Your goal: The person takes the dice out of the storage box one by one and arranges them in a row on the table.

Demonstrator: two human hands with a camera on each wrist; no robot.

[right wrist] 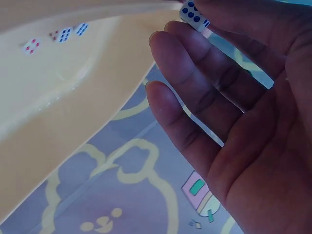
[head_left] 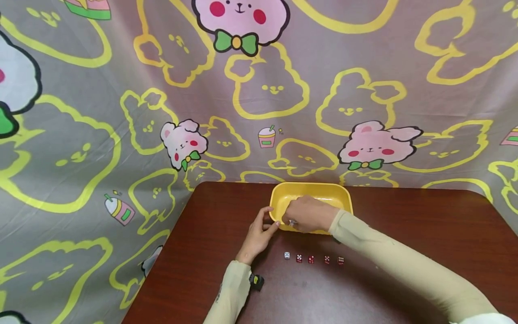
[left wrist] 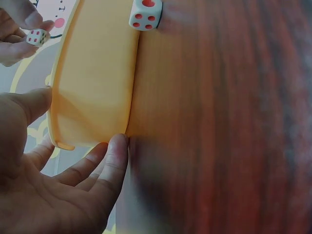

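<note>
Five dice lined up, other dice left in the yellow tray — right hand pinching a white die, left hand gripping the tray's eight-o'clock corner.

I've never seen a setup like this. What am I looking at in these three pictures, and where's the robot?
There is no robot here: a person works with two bare hands. The wide picture comes from a camera worn on the head, looking forward and down; the other two come from cameras worn on each wrist.

The left hand holds the left end of a yellow tub on a dark wooden table. The right hand is over the tub, pinching a white die. The right wrist picture also shows a few loose dice inside the tub.

In front of it, a white die at the left and four red dice form a row.
</note>
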